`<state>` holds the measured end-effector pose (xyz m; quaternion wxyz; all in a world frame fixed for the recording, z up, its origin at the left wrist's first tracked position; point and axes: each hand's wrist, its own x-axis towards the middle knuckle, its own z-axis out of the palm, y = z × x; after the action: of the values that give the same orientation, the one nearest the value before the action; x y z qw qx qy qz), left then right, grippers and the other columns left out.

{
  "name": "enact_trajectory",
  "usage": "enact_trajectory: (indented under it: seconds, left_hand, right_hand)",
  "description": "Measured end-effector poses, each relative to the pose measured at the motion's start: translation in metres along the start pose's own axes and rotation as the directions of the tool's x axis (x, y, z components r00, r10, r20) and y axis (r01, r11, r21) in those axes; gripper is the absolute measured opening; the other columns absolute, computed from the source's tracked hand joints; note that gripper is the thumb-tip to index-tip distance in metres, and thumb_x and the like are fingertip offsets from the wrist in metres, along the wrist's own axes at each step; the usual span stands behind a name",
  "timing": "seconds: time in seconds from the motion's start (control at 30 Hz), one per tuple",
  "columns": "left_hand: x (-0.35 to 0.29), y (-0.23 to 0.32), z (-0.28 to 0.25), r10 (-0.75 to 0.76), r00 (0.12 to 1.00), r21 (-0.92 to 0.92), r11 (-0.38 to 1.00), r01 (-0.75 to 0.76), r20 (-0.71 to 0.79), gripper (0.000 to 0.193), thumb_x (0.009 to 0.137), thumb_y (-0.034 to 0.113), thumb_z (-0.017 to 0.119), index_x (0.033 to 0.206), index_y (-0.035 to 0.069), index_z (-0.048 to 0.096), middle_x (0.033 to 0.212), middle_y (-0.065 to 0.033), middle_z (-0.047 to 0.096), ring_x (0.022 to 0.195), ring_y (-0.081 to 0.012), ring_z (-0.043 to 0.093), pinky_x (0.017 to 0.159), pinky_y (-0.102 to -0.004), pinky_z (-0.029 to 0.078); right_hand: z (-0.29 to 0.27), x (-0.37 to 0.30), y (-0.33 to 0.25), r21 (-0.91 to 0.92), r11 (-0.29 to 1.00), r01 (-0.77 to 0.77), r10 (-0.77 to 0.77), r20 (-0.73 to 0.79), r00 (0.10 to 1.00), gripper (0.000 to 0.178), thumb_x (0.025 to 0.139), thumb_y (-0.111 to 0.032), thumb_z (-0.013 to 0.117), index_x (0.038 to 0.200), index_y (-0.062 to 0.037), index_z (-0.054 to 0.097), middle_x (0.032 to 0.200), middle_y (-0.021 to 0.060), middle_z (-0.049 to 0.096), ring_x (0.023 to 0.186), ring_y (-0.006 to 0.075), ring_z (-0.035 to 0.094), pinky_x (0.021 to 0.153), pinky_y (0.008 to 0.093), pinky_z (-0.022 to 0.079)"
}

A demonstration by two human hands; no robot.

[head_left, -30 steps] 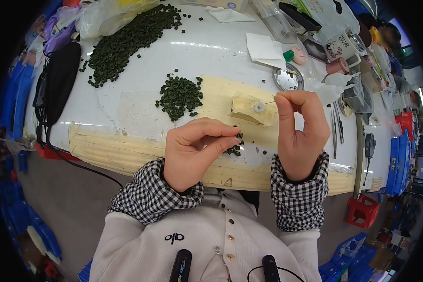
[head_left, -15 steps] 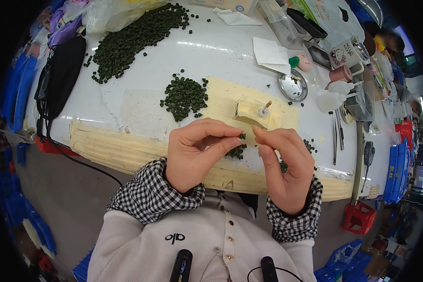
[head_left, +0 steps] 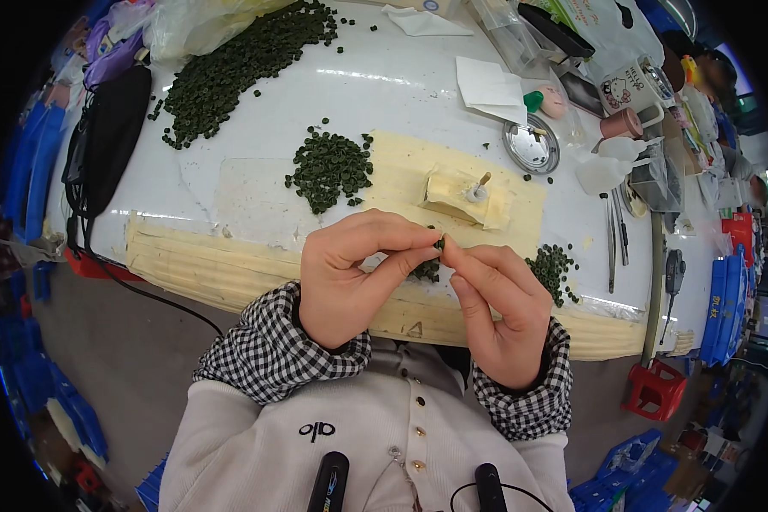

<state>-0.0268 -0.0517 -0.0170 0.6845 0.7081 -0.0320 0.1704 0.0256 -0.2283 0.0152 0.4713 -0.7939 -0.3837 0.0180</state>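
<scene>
Between the thumb and index finger of my left hand [head_left: 346, 277] is pinched a small dark green ring-like piece [head_left: 439, 243]. The index fingertip of my right hand [head_left: 508, 311] touches that piece from the right. My right thumb stands apart below it, and nothing shows between the two. Under my fingers, partly hidden, lie more green pieces [head_left: 425, 271]. Beyond them a cream-coloured block [head_left: 450, 198] holds a short upright peg [head_left: 485, 179] with a whitish base, on a yellowish sheet [head_left: 392, 158].
A small heap of green pieces [head_left: 333, 171] lies left of the sheet, a large pile [head_left: 230, 85] farther back, and a few [head_left: 553, 273] on the right. A round metal dish [head_left: 531, 149], white paper [head_left: 491, 90], tweezers [head_left: 611, 247] and a black pouch [head_left: 115, 128] surround them.
My right hand has moved left, and its index fingertip now meets the green piece. The left hand keeps its pinch nearly in place. The pieces on the right have come into fuller view.
</scene>
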Motion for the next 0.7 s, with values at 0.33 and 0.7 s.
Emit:
enact_trajectory:
  seconds: [0.33, 0.7]
  left_hand:
    - [-0.0004, -0.0024, 0.0016, -0.009, 1.000, -0.028, 1.000, 0.009, 0.010, 0.020, 0.082, -0.012, 0.063, 0.099, -0.003, 0.069, 0.096, -0.0128, 0.068, 0.087, -0.0162, 0.064, 0.075, -0.0253, 0.050]
    - [-0.0001, -0.0042, 0.0027, 0.002, 1.000, -0.015, 1.000, -0.002, -0.018, 0.017, 0.082, -0.005, 0.067, 0.098, 0.000, 0.071, 0.089, -0.0104, 0.070, 0.081, -0.0156, 0.065, 0.071, -0.0253, 0.050]
  right_hand:
    - [0.0035, -0.0037, 0.0046, 0.039, 0.999, 0.021, -0.020, -0.046, 0.999, 0.033, 0.082, 0.005, 0.065, 0.115, 0.0015, 0.065, 0.092, 0.0138, 0.063, 0.075, 0.0229, 0.062, 0.064, 0.0275, 0.049]
    - [0.0041, -0.0045, 0.0033, 0.053, 0.999, 0.007, -0.004, -0.056, 0.998, 0.031, 0.083, 0.006, 0.064, 0.113, 0.0025, 0.065, 0.091, 0.0136, 0.064, 0.075, 0.0217, 0.062, 0.064, 0.0264, 0.049]
